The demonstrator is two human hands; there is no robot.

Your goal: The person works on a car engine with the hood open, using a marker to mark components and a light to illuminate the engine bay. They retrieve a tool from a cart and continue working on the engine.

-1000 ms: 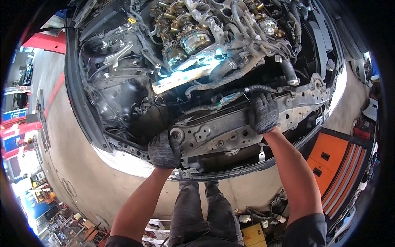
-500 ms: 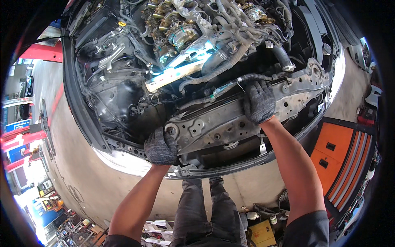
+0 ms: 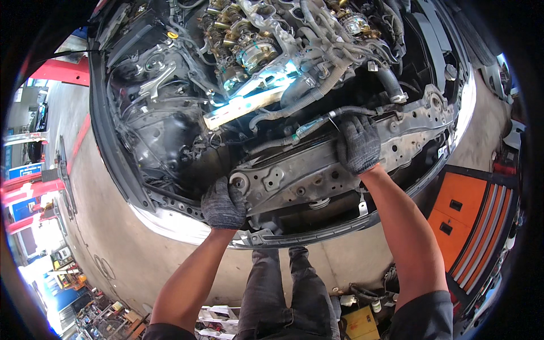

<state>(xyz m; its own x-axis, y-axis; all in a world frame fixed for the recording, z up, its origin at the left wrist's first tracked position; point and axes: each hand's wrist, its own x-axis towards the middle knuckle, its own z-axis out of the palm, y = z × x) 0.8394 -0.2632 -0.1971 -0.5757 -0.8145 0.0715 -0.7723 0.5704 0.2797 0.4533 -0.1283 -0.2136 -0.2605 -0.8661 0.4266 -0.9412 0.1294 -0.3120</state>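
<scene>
A long grey metal radiator support bar (image 3: 294, 184) lies across the front of an open engine bay, with holes along its face. At its left end my left hand (image 3: 223, 204), in a dark grey knit glove, is closed around the bar beside a round hole. My right hand (image 3: 359, 144), gloved the same way, is closed over the bar right of its middle, fingers over the far edge and partly hidden. A corrugated wiring harness (image 3: 306, 129) runs just behind the bar, close to the right fingers.
Behind stands an engine with exposed camshaft gears (image 3: 256, 55); a lit work lamp (image 3: 243, 109) lies in front of it. The bumper edge (image 3: 317, 238) curves below the bar. An orange tool cabinet (image 3: 456, 212) stands right, a yellow box (image 3: 361, 324) on the floor.
The whole view has shifted slightly, with the car a little lower in it. Both hands keep their places on the bar.
</scene>
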